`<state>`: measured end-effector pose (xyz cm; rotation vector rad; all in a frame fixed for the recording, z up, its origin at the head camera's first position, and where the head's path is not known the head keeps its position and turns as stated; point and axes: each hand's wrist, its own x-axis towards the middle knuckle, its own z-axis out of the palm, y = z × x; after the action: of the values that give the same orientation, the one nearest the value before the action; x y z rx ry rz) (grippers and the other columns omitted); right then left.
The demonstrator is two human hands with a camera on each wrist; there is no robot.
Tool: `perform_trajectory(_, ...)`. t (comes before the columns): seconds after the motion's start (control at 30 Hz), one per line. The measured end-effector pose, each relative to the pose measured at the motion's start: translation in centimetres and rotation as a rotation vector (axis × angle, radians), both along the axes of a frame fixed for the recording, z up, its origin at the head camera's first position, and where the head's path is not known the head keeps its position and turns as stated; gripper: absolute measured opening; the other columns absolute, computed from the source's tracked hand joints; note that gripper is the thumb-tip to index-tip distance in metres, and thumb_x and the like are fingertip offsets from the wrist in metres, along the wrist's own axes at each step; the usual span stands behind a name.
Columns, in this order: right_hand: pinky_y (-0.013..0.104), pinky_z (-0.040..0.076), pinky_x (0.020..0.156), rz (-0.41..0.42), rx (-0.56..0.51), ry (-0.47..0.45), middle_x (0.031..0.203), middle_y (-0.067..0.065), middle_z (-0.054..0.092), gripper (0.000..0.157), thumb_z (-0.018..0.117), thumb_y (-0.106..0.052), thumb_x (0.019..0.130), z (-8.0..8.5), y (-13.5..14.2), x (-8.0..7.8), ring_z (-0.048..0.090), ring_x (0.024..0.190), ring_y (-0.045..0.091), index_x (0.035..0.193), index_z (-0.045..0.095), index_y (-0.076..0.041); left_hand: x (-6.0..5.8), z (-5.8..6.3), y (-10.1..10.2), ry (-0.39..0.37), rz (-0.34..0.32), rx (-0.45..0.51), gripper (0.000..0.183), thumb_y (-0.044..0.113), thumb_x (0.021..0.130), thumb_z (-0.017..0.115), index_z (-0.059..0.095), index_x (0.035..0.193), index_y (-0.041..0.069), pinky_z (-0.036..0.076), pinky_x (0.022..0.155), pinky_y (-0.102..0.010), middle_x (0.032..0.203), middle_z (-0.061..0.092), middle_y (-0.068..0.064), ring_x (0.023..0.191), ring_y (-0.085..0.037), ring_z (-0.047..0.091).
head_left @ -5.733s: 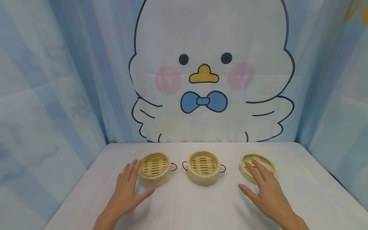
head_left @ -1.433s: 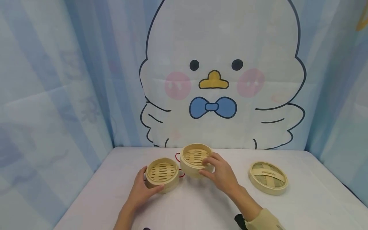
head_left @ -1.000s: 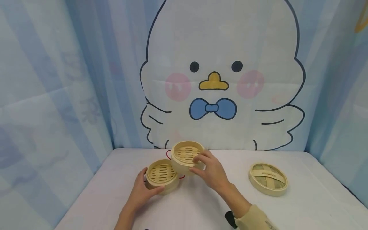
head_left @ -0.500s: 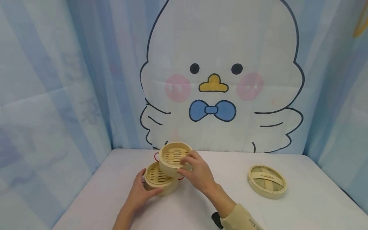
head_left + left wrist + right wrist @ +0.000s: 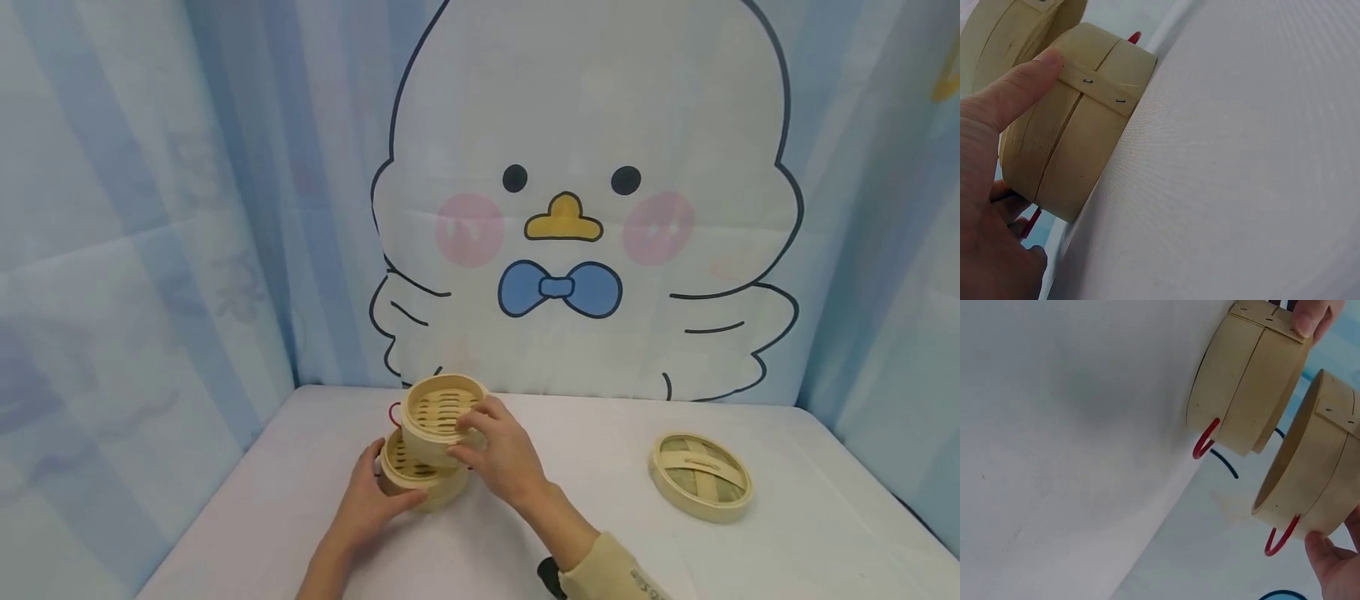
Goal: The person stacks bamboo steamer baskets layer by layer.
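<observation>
A round bamboo steamer basket [image 5: 447, 490] with red handles stands on the white table. My left hand [image 5: 366, 507] grips it from the left; the thumb [image 5: 1029, 84] lies across its wall in the left wrist view. Just above it my right hand [image 5: 504, 454] holds a second steamer basket [image 5: 426, 447] by its right side, thumb outside and fingers over the rim. In the right wrist view the raised basket [image 5: 1310, 465] is tilted and a gap separates it from the lower basket [image 5: 1244, 375]. The raised basket hides part of the lower one's slatted floor.
A woven bamboo steamer lid [image 5: 701, 493] lies at the right on the white table [image 5: 810, 533]. Behind the table hangs a curtain [image 5: 558, 350] printed with a cartoon bird. A beige sleeve [image 5: 611, 571] and a black object [image 5: 550, 575] are at my right forearm.
My right hand has taken the middle steamer basket up and carried it left until it overlaps the left basket from above. My left hand has come to hold the left basket in place.
</observation>
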<state>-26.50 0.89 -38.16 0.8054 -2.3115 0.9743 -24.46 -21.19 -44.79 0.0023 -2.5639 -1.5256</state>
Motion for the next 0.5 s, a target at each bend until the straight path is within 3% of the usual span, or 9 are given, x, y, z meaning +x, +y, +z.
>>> perform_trajectory(0.5, 0.034, 0.055, 0.086, 0.050, -0.042, 0.026, 0.103, 0.001, 0.058, 0.025, 0.090, -0.014, 0.076, -0.6, -2.3, -0.1, 0.061, 0.098, 0.017, 0.092, 0.071, -0.010, -0.2, -0.1, -0.1, 0.037, -0.006, 0.030, 0.111, 0.027, 0.070, 0.095, 0.027, 0.151, -0.008, 0.035, 0.109, -0.059, 0.151, 0.035, -0.031, 0.135, -0.042, 0.039)
